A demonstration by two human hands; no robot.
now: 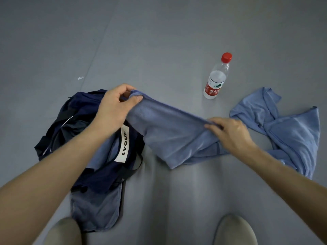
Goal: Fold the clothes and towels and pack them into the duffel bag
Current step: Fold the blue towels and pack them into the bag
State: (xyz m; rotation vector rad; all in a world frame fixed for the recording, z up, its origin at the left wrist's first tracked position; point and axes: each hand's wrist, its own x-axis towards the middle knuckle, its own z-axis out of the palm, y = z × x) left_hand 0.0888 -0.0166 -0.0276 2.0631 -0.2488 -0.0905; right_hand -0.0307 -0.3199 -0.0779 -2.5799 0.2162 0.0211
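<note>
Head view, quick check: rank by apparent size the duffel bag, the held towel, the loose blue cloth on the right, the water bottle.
1. duffel bag, largest.
2. towel and blue cloth: about alike, unranked; the towel is lifted nearer the camera.
3. water bottle, smallest.

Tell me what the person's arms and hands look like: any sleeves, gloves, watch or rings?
No sleeves show: the left arm and the right arm are bare right up to the frame edge. The left hand and the right hand wear no gloves, and no watch, ring or bracelet shows on either wrist or on the fingers in view.
</note>
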